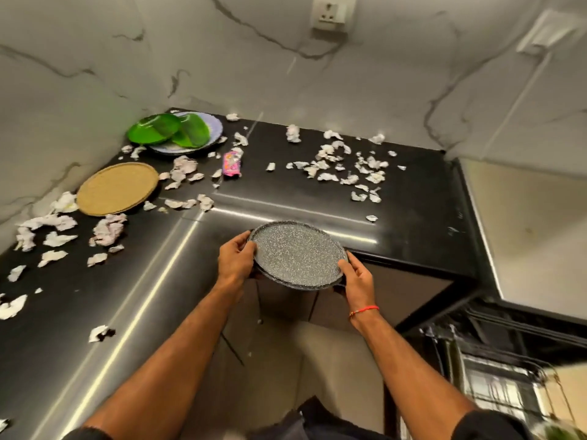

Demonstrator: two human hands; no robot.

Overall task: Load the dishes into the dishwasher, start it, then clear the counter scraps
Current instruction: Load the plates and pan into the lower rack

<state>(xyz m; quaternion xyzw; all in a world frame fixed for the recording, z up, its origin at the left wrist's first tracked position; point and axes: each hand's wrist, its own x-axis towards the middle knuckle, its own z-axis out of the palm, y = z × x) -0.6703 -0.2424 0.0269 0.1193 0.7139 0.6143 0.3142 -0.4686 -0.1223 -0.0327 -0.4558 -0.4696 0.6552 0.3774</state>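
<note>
Both hands grip a stack of speckled grey plates (297, 253), held just off the inner corner of the black desk (413, 217): the left hand (235, 258) curls round the rim on one side, the right hand (357, 276) on the opposite rim, thumbs on top. At least two plates seem to be stacked, the lower rim showing beneath the upper.

The main risk, as I judge it, is the upper plate sliding off the lower if the stack tilts on the way to the dishwasher rack (495, 376), dimly visible below and right of the stack; glazed faces give little friction. A rim could also knock the desk edge.

The plates are round, shallow and glossy, probably stoneware or melamine. Beyond them, toward the marble-look wall, lie a woven, matte tan round mat (117, 188), two shiny green plastic plates (158, 130) on a pale plate (216, 125), a pink wrapper (232, 165) and many crumpled paper scraps (343, 163).
</note>
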